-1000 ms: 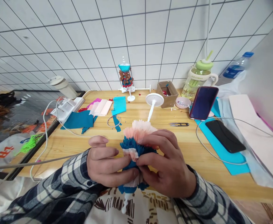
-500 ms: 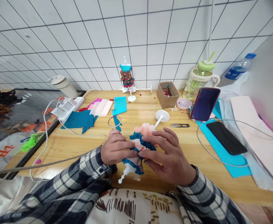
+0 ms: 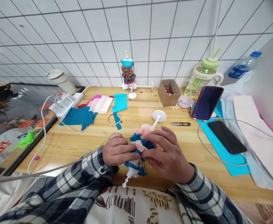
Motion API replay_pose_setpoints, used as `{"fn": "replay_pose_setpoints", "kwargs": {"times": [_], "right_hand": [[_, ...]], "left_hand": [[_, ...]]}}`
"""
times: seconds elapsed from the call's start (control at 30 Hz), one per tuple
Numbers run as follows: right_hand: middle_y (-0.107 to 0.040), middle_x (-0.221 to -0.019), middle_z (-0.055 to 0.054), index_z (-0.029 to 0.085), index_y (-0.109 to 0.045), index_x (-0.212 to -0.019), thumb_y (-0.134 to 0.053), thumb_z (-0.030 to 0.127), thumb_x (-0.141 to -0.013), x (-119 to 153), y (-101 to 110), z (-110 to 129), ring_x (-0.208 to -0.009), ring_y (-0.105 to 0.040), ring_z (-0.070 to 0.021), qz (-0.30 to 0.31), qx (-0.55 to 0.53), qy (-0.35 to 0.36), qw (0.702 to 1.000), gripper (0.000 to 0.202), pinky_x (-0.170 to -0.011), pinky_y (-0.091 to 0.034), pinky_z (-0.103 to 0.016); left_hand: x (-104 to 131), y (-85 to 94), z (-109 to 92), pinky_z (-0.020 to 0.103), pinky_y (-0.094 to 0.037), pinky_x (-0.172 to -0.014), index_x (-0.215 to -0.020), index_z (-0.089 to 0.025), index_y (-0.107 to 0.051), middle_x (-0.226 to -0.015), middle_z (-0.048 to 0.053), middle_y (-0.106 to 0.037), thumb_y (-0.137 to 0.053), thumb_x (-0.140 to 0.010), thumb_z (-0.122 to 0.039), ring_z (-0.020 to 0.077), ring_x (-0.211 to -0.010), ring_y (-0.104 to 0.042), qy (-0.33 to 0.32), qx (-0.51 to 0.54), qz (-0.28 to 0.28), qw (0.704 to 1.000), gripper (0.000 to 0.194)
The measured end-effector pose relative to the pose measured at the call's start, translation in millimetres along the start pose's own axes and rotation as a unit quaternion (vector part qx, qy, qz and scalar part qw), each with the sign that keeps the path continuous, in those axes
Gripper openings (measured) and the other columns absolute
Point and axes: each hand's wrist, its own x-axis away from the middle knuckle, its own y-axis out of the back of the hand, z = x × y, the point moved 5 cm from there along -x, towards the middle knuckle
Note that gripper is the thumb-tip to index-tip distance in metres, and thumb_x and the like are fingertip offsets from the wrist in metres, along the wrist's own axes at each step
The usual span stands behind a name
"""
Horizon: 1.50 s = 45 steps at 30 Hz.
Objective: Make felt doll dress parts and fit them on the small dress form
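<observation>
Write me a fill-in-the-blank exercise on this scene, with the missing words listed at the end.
The left hand and right hand hold a frilled craft piece whose round base is ____. The snips lie to the ____ of the thin ring in the picture. One phone is propped up, while the other phone lies ____. The lid of the jug is pale ____.

Missing words: white; right; flat; green.

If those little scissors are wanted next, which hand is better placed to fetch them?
Probably the right hand: the scissors lie beyond it, on its side. The left hand is farther, across the ruffled paper that both hold.
</observation>
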Motion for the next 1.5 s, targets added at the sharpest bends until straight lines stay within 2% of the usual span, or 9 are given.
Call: {"fn": "replay_pose_setpoints", "kwargs": {"times": [0.13, 0.33, 0.47, 0.6, 0.77, 0.97, 1.2, 1.37, 1.5], "right_hand": [[-0.058, -0.123, 0.002, 0.031, -0.069, -0.083, -0.065, 0.020, -0.078, 6.8, 3.3, -0.9, -0.115, -0.050, -0.0224, -0.024, -0.026, 0.001, 0.999, 0.012, -0.107, -0.031, -0.049], [-0.052, -0.129, -0.004, 0.030, -0.063, -0.113, -0.056, 0.019, -0.083, 11.9, 10.3, -2.5, -0.118, -0.048, -0.0244, -0.017, -0.060, -0.019, 0.998, 0.033, -0.104, -0.034, -0.051], [-0.057, -0.124, 0.001, 0.034, -0.068, -0.102, -0.062, 0.018, -0.081, 7.6, 8.6, -0.3, -0.114, -0.050, -0.0220, -0.028, -0.027, -0.021, 0.999, 0.027, -0.101, -0.037, -0.046], [-0.062, -0.118, 0.001, 0.032, -0.069, -0.095, -0.065, 0.021, -0.080, 3.8, 6.5, 2.6, -0.106, -0.055, -0.0196, -0.027, -0.021, -0.020, 0.999, 0.019, -0.098, -0.037, -0.043], [-0.066, -0.111, 0.000, 0.029, -0.064, -0.106, -0.063, 0.023, -0.083, 2.1, 5.9, 1.7, -0.097, -0.060, -0.0156, -0.009, -0.038, -0.023, 0.999, 0.024, -0.096, -0.036, -0.039], [-0.064, -0.116, -0.001, 0.029, -0.067, -0.099, -0.065, 0.028, -0.081, 3.7, -0.9, -3.2, -0.102, -0.058, -0.0171, 0.007, -0.030, -0.015, 0.999, 0.018, -0.096, -0.035, -0.039], [-0.070, -0.105, 0.005, 0.028, -0.066, -0.093, -0.064, 0.020, -0.081, 15.9, -1.1, -3.2, -0.095, -0.060, -0.0147, -0.022, 0.018, 0.013, 1.000, 0.015, -0.102, -0.030, -0.041], [-0.065, -0.115, 0.003, 0.031, -0.062, -0.111, -0.063, 0.024, -0.081, 16.1, -2.3, -2.3, -0.103, -0.057, -0.0170, -0.016, 0.025, 0.018, 0.999, 0.030, -0.104, -0.031, -0.041], [-0.062, -0.121, 0.003, 0.032, -0.064, -0.107, -0.062, 0.027, -0.083, 10.2, -5.5, 0.9, -0.108, -0.055, -0.0184, 0.001, 0.030, 0.021, 0.999, 0.025, -0.103, -0.033, -0.041]], "left_hand": [[-3.0, 1.8, 2.4, 0.029, -0.045, -0.069, -0.086, -0.025, -0.067, -0.077, -0.001, -0.072, -0.060, -0.083, -0.027, 0.0127, -0.072, -0.059, 0.021, 0.006, -0.010, 1.000, 0.008], [-4.9, 3.3, 0.2, 0.031, -0.043, -0.072, -0.087, -0.032, -0.069, -0.078, -0.003, -0.070, -0.066, -0.078, -0.026, 0.0134, -0.076, -0.057, 0.005, 0.008, -0.001, 1.000, 0.011], [-5.9, 4.0, -3.7, 0.034, -0.041, -0.082, -0.087, -0.035, -0.067, -0.080, -0.006, -0.070, -0.075, -0.069, -0.023, 0.0132, -0.080, -0.057, -0.005, 0.003, -0.014, 1.000, 0.024], [-4.5, 3.8, -7.8, 0.037, -0.037, -0.092, -0.090, -0.033, -0.063, -0.088, -0.006, -0.072, -0.068, -0.077, -0.023, 0.0115, -0.082, -0.058, -0.007, 0.015, -0.015, 1.000, 0.018], [5.8, 2.6, -7.7, 0.040, -0.034, -0.098, -0.094, -0.032, -0.058, -0.098, -0.006, -0.072, -0.074, -0.070, -0.022, 0.0117, -0.089, -0.059, 0.002, 0.034, -0.039, 0.999, 0.030], [8.3, -2.2, -12.0, 0.038, -0.034, -0.099, -0.091, -0.029, -0.056, -0.094, -0.005, -0.074, -0.065, -0.079, -0.024, 0.0097, -0.089, -0.061, -0.003, 0.047, -0.022, 0.999, 0.016], [19.4, -6.6, -12.1, 0.041, -0.040, -0.091, -0.102, -0.024, -0.053, -0.087, 0.001, -0.074, -0.066, -0.073, -0.021, 0.0150, -0.083, -0.063, 0.139, 0.059, -0.011, 0.988, 0.032], [19.0, -5.1, -13.7, 0.040, -0.041, -0.089, -0.087, -0.026, -0.052, -0.081, -0.001, -0.073, -0.063, -0.074, -0.022, 0.0156, -0.079, -0.064, 0.148, 0.083, -0.007, 0.985, 0.017], [19.7, -8.1, -16.2, 0.040, -0.038, -0.093, -0.071, -0.024, -0.050, -0.080, -0.004, -0.073, -0.065, -0.072, -0.019, 0.0139, -0.076, -0.065, 0.139, 0.083, 0.000, 0.987, 0.016]]}}
